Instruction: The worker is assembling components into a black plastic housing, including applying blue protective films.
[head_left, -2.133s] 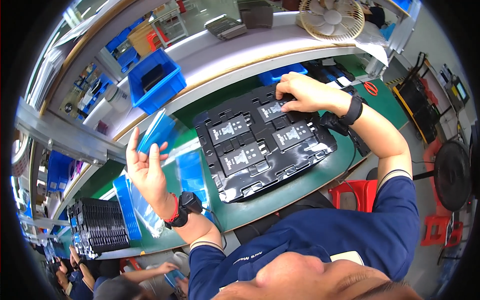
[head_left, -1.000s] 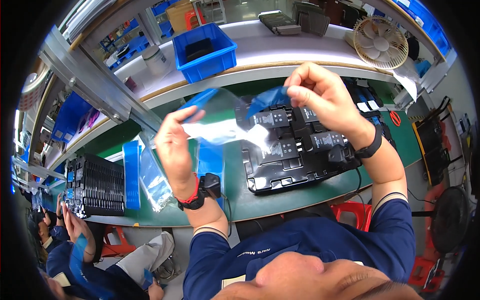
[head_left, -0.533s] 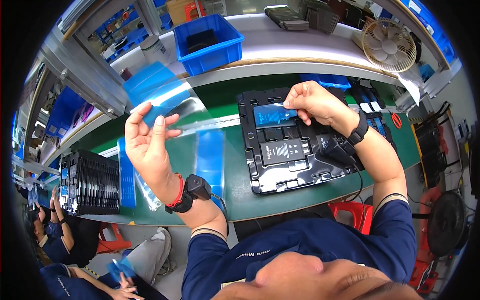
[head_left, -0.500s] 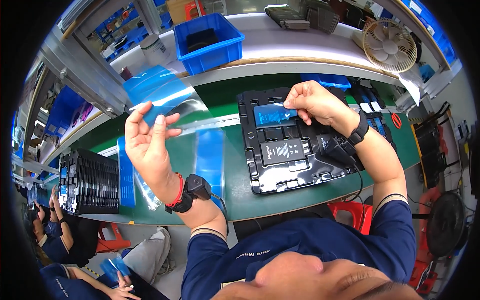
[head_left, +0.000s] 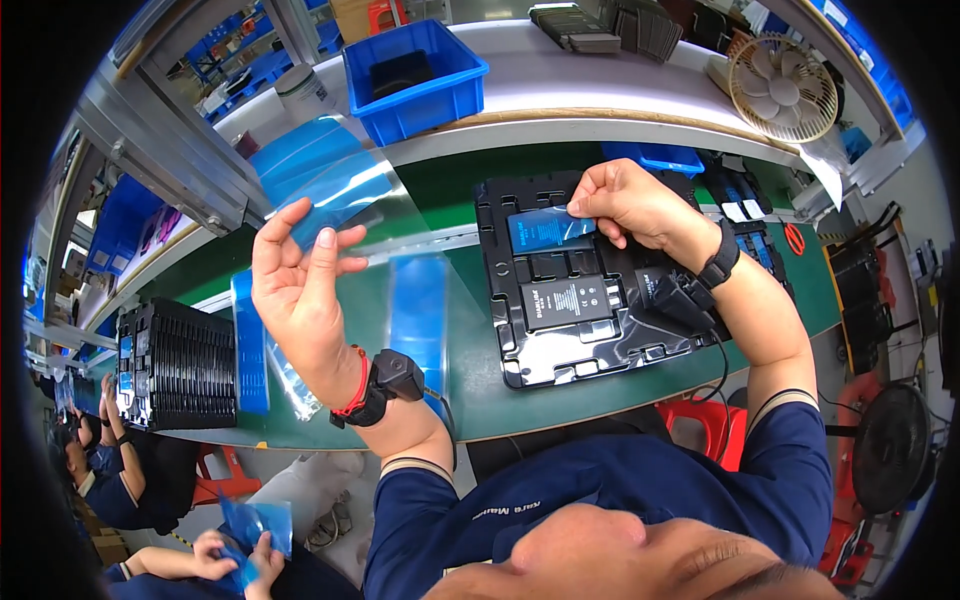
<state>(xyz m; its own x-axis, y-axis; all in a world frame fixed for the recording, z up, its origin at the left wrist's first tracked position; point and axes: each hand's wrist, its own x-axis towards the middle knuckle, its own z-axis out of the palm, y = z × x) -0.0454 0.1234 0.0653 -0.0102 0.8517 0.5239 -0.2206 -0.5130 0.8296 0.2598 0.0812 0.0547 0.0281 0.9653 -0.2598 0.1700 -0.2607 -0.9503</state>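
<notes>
My left hand [head_left: 305, 290] is raised over the left of the bench. Its thumb and fingers are curled at the edge of a large clear film sheet [head_left: 400, 200] with a blue band, which slants up in the air. My right hand [head_left: 630, 205] pinches the corner of a small blue film [head_left: 548, 232] lying over a pocket of the black plastic tray [head_left: 560, 358]. What lies beneath that film is hard to make out. Nearer me in the tray sits a flat black phone battery [head_left: 568, 302]; another battery [head_left: 648, 285] is partly hidden by my right wrist's device.
Stacked black trays [head_left: 175, 365] and blue film strips [head_left: 250, 345] stand on the green bench [head_left: 520, 408] at left. A blue bin [head_left: 425, 105] and a fan [head_left: 785, 90] occupy the shelf behind. Co-workers sit at lower left, one holding blue film [head_left: 265, 525].
The large film sheet has tilted slightly, and my left hand has shifted a little. My right hand stays at the small blue film. At lower left, a co-worker's second hand has come into view.
</notes>
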